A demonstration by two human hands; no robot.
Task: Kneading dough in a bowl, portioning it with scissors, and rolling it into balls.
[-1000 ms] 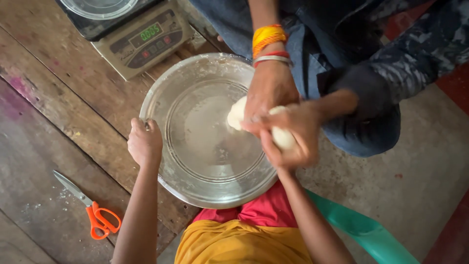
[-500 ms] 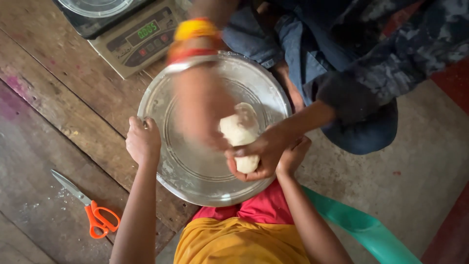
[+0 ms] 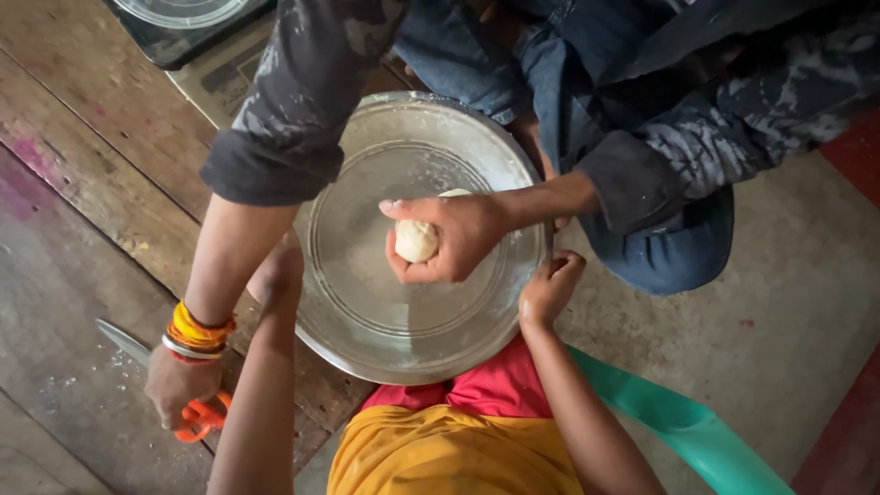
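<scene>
The person's right hand (image 3: pixel 548 291) is curling closed on the steel plate (image 3: pixel 412 353) rim. The left hand (image 3: pixel 278 268) is half hidden, so I cannot tell its grip. Keeping the plate level should be suiting the co-worker's hand (image 3: pixel 458 240) cupping the dough ball (image 3: pixel 415 240).

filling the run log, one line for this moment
left hand at metal plate rim | right hand grips rim | co-worker's hand holds dough ball | other hand on scissors

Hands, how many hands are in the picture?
4. The wearer's right hand holds the right rim of the metal plate; the left hand, half hidden behind an arm, is at its left rim. Another person's hand holds a dough ball; their other hand touches orange scissors.
</scene>
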